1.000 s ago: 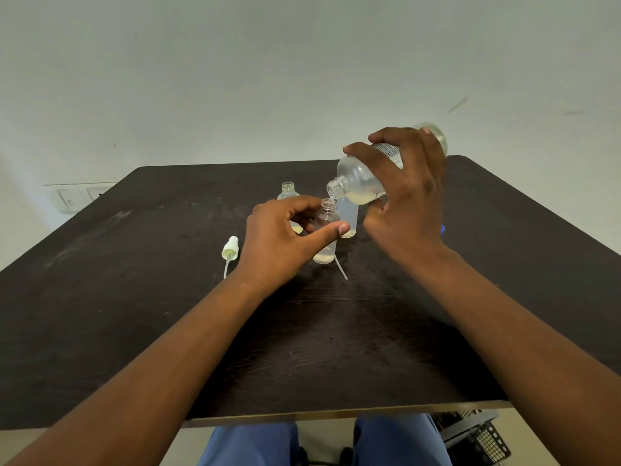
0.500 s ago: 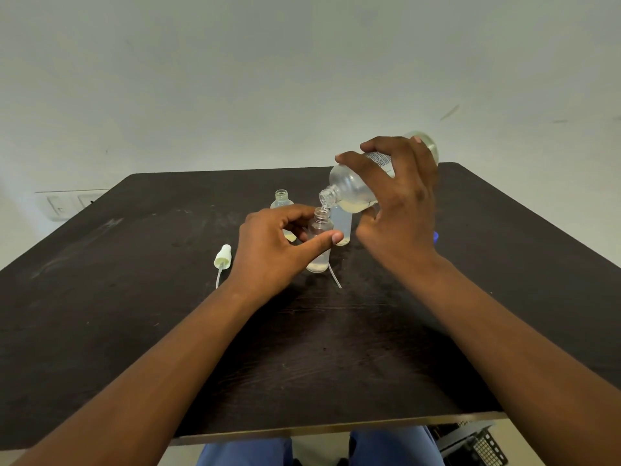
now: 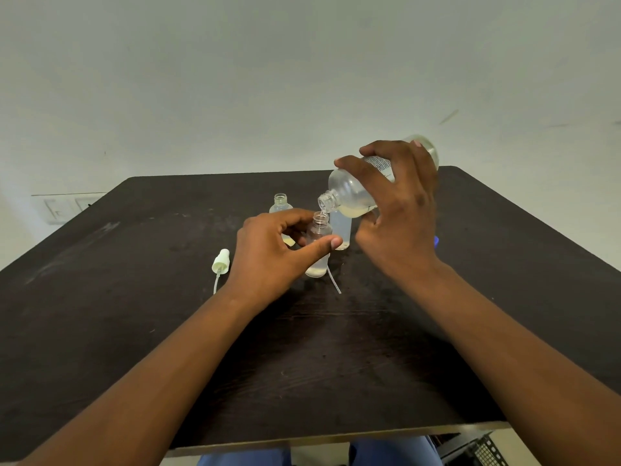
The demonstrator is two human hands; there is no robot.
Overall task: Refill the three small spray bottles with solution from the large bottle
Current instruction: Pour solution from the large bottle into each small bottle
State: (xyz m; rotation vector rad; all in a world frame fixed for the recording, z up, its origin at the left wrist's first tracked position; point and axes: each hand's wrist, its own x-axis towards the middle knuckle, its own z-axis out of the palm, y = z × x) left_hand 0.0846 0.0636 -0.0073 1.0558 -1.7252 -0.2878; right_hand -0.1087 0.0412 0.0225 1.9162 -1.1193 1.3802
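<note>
The small spray bottle [image 3: 318, 248] being filled stands upright on the dark worktop [image 3: 134, 331], near its middle, cap off, with only a shallow pool of pale liquid at its base. The left hand [image 3: 272, 255] steadies it, thumb and fingers curled around its body. Directly above its open neck hangs the mouth of the large bottle [image 3: 353, 193], tipped well over and gripped around its body by the right hand [image 3: 400, 210], whose fingers wrap over the top. A thin trickle seems to pass from mouth to neck, and yellowish solution pools along the large bottle's lower side.

Just behind stands a second small bottle [image 3: 341, 228], looking well filled with clear liquid, and further left a third small bottle [image 3: 281, 206], open-necked and partly hidden by the left hand. A loose spray cap [image 3: 220, 260] with its dip tube lies on the worktop to the left; another thin tube [image 3: 334, 283] lies beside the held bottle. Something blue [image 3: 436, 241] peeks out behind the right wrist.

The step in hand is filling this bottle, probably early on. Next, the pour calls for a steady tilt with the necks aligned, then righting the large bottle before the level nears the neck.
</note>
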